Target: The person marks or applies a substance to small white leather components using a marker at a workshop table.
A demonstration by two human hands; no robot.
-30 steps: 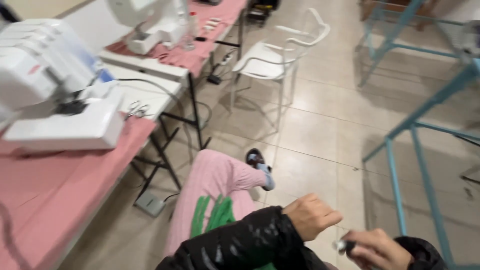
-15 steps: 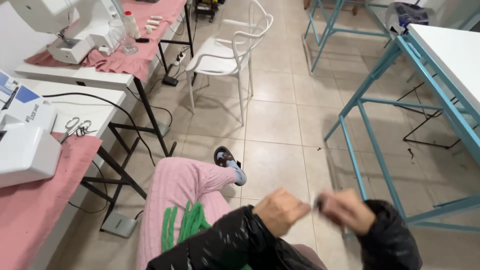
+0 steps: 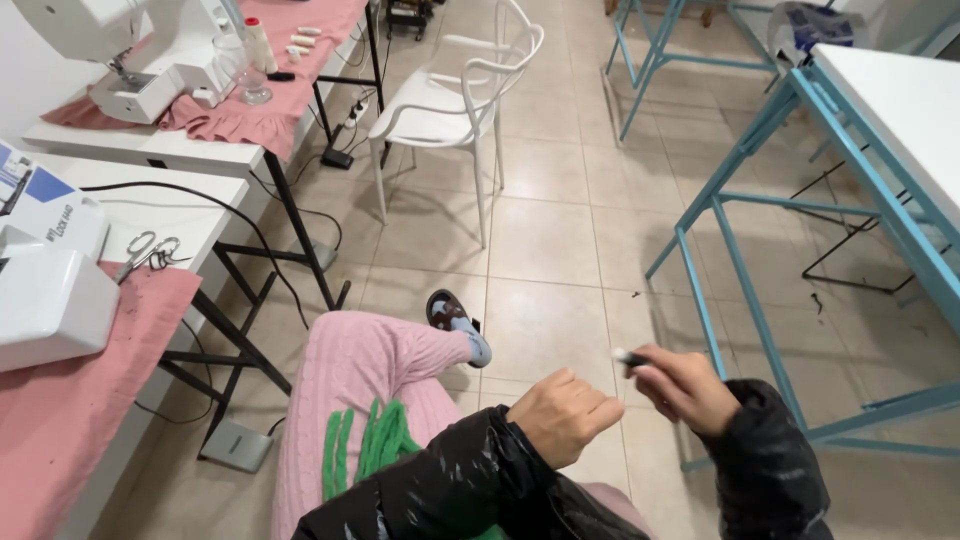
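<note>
I sit with my crossed leg in pink knit trousers (image 3: 350,400) and green yarn (image 3: 360,450) lying in my lap. My left hand (image 3: 562,415) is a closed fist above the lap; whether it pinches anything is too small to see. To its right, my right hand (image 3: 682,387) grips a small thin tool (image 3: 630,357) with a white tip that pokes out leftward. Both sleeves are glossy black. The hands are a short gap apart above the tiled floor.
On the left stand tables with pink cloths, a white machine (image 3: 45,300), scissors (image 3: 145,250) and a sewing machine (image 3: 120,50). A white chair (image 3: 455,90) stands ahead. A blue-framed table (image 3: 880,120) fills the right side.
My view has swung right and up, away from the left table. My hands have moved apart, the right one rising and shifting right with the small tool.
</note>
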